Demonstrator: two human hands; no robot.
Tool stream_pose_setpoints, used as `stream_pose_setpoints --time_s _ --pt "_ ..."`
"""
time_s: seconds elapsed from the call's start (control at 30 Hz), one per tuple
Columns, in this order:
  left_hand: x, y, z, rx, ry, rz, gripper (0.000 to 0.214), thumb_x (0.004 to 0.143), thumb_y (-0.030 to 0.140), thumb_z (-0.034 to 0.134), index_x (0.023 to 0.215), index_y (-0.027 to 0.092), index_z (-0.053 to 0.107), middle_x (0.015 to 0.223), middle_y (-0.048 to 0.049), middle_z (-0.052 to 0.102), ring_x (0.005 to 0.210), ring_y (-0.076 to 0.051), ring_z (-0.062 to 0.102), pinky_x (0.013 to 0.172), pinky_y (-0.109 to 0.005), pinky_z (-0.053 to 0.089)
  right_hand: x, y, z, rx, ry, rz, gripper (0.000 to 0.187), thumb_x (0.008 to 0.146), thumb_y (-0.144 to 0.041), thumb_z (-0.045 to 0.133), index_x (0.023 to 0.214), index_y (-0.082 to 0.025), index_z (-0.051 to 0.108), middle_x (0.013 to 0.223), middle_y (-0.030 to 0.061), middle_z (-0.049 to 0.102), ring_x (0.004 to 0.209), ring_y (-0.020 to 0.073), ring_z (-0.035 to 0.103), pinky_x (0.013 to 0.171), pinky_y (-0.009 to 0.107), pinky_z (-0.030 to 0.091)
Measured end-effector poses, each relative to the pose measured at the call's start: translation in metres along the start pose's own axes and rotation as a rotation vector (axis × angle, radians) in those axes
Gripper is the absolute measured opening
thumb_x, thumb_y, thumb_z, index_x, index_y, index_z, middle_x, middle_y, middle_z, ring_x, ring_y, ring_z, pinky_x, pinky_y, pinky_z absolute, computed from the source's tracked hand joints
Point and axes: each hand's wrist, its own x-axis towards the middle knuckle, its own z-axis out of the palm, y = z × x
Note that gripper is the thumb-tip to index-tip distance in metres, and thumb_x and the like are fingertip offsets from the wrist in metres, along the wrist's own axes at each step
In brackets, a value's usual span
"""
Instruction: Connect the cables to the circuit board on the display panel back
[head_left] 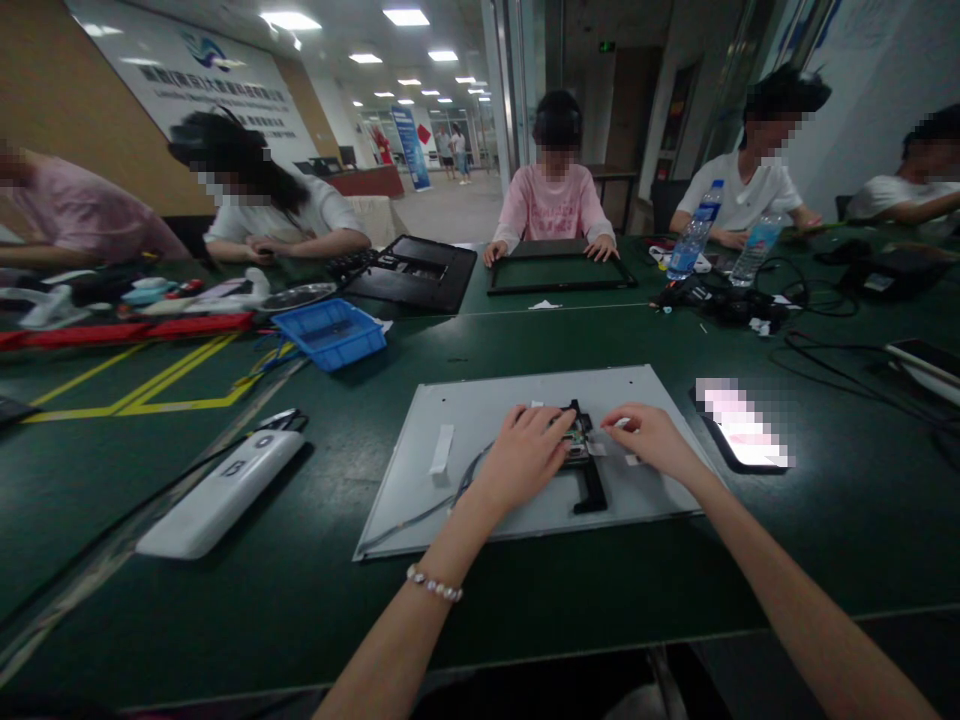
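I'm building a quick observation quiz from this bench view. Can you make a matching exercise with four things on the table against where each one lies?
Things
1. grey panel
2. blue tray
3. phone
4. white case

Places
A. right of the panel, screen lit
B. beyond the panel to the left, beside the yellow lines
C. under the left hand and right hand
D. left of the panel, closer to the person than the tray

Pairs: 1-C, 2-B, 3-A, 4-D

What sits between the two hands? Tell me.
Head view: a small circuit board and a black bracket, between the left hand and the right hand.
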Motion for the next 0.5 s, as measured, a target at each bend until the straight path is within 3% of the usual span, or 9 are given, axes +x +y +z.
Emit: stream_pose_setpoints --time_s 0.23,0.37,0.5 --pt "-0.015 -0.074 -0.02 -0.082 0.165 -0.391 0.028 0.089 0.02 0.039 0.109 0.018 0.059 0.111 -0.0081 0.056 0.101 -0.022 0.055 0.092 -0.036 0.043 -0.001 0.001 0.0 -0.041 0.012 -0.017 0.015 0.077 -0.022 0.056 0.083 -0.021 0.07 0.089 0.0044 0.068 0.071 0.0151 0.061 0.068 0.028 0.047" --pt "-0.04 -0.115 -0.021 -0.202 0.012 -0.525 0.03 0.082 0.022 0.046 0.109 0.018 0.06 0.109 -0.0072 0.056 0.081 -0.018 0.059 0.081 -0.033 0.048 -0.002 0.001 0.001 -0.076 0.008 -0.028 0.015 0.077 -0.022 0.055 0.083 -0.021 0.069 0.088 0.0036 0.068 0.07 0.0148 0.06 0.068 0.028 0.046" --pt "-0.068 -0.138 -0.017 -0.291 -0.081 -0.568 0.039 0.075 0.025 0.05 0.112 0.018 0.058 0.112 -0.0076 0.056 0.073 -0.016 0.057 0.075 -0.032 0.049 -0.004 -0.002 0.002 -0.133 0.013 -0.042 0.016 0.079 -0.022 0.054 0.084 -0.02 0.069 0.087 0.0038 0.067 0.069 0.0147 0.059 0.069 0.029 0.046"
